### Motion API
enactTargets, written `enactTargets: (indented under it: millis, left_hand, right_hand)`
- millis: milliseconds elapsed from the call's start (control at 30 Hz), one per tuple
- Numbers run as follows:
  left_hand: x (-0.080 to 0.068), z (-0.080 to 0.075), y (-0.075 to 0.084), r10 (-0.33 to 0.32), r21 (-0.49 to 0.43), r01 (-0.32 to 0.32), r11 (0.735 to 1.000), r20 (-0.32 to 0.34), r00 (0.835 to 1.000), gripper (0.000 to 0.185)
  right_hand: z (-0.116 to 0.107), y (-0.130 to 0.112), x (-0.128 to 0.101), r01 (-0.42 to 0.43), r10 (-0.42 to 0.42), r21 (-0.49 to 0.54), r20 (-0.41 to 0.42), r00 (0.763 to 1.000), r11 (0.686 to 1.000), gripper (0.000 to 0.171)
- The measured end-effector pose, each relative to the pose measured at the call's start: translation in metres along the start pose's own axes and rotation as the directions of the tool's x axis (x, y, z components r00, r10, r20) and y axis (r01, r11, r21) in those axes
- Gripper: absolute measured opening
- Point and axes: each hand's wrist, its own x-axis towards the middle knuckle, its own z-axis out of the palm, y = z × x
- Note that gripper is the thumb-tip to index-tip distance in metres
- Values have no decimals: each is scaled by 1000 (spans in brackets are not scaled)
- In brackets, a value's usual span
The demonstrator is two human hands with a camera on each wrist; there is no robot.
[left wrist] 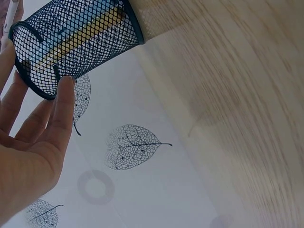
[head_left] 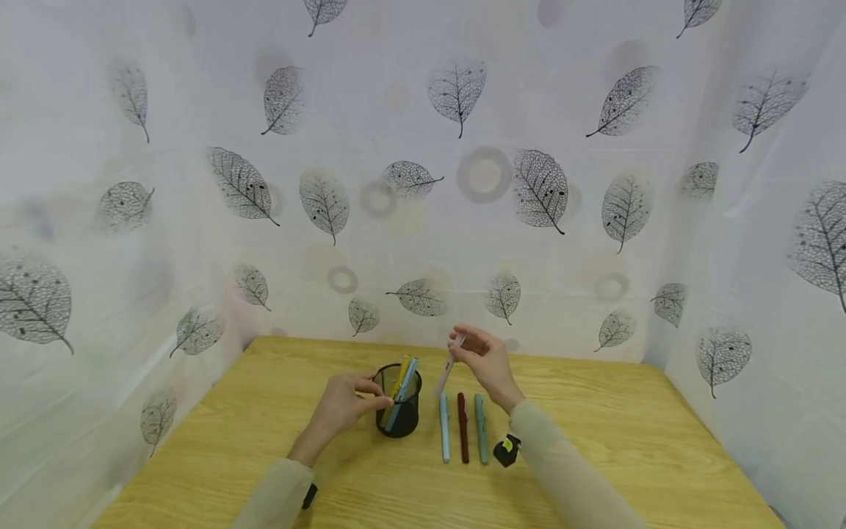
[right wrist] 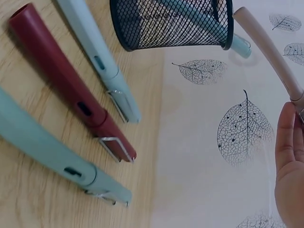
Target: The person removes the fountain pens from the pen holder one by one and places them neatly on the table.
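The pale pink pen (head_left: 446, 376) hangs tip-down from my right hand (head_left: 485, 360), just right of the mesh pen cup (head_left: 399, 410) and above its rim. I judge it light, stiff and smooth plastic, likely to swivel if held at one end only; a pinch near the upper end, as I have it now, lets the low end swing free, so a grip nearer the middle would steady it. My right fingers (right wrist: 289, 156) are clamped on the pen's top, thumb against forefinger, wrist raised off the bench (head_left: 628, 441) and bent back toward me.

My left hand (head_left: 340, 408) sits on the cup's left side, fingers (left wrist: 64, 107) curled onto the rim and pinching it, forearm resting low along the bench. The cup looks light and springy, easy to tip, so that hold seems useful. Inside it lean a yellow pen (head_left: 399, 376) and a blue pen (head_left: 405, 389).

Right of the cup three capped pens lie side by side on the bench: a light blue pen (head_left: 445, 430), a dark red pen (head_left: 463, 430) and a grey-green pen (head_left: 480, 430), none touching the cup. Beyond them hangs the leaf-printed curtain (head_left: 542, 191).
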Motion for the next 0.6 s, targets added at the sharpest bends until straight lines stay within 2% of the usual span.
enactTargets:
  millis: [300, 600]
  left_hand:
    - [-1, 1, -1, 10, -7, -10, 1000, -5, 1000, 11]
    - [-1, 1, -1, 0, -19, -1, 1000, -11, 1000, 10]
  right_hand:
    - [-17, 8, -7, -39, 46, -81, 83, 996, 996, 42]
    - [-34, 11, -11, -114, 129, -129, 113, 985, 985, 45]
